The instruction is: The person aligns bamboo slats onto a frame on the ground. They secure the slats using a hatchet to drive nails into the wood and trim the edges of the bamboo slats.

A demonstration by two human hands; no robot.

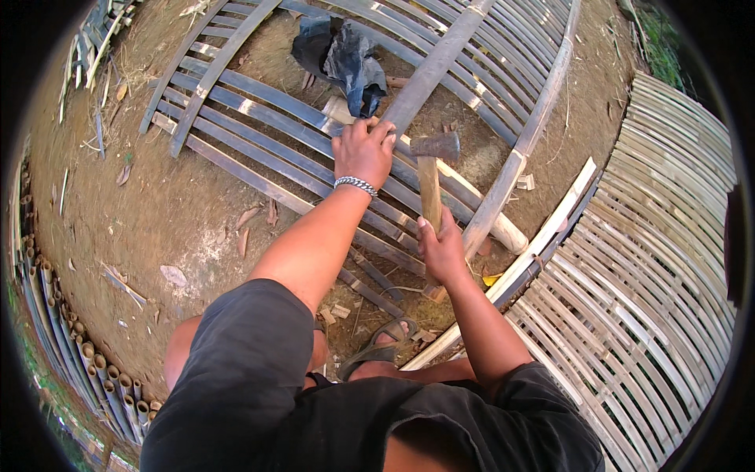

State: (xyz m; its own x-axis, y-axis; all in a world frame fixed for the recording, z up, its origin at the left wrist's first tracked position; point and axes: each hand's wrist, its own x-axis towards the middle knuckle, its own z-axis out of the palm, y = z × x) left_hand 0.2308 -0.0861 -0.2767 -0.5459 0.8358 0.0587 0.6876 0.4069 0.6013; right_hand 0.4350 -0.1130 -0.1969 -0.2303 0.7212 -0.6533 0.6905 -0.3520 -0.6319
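Note:
My right hand (443, 250) is closed round the wooden handle of a hammer (429, 189); its dark, rusty head points away from me, above the bamboo slats. My left hand (364, 157), with a chain bracelet at the wrist, is closed at the near end of a thick grey bamboo pole (440, 63). Its fingertips curl down, and what they grip is hidden. Dark bamboo slats (275, 141) run beneath both hands in a lattice frame. A pale round bamboo pole (507, 234) lies crosswise under the slats. Just beyond my left hand sits a crumpled black plastic bag (350, 63).
On the right, a panel of pale bamboo slats (637, 244) lies beside a long split bamboo strip (543, 228). Cut bamboo poles (118, 385) are lined up at lower left. Dry leaves and wood chips (338, 312) litter the dirt near my sandalled foot (385, 338).

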